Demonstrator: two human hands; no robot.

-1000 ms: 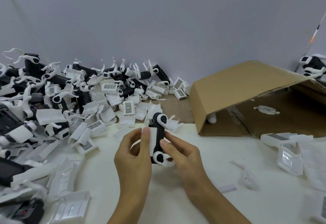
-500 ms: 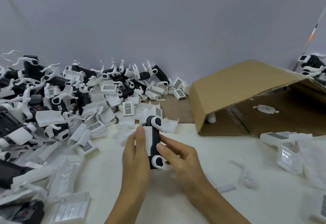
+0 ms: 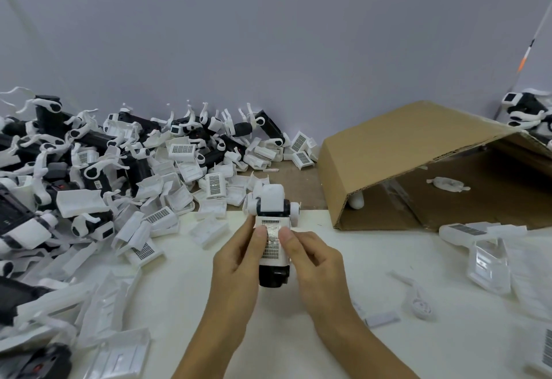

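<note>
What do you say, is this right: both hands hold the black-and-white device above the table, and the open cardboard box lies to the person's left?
Not quite. The cardboard box lies to the person's right; the heap of parts is on the left. The rest stands: the left hand and right hand both hold the black-and-white device above the table, as the head view shows.
</note>
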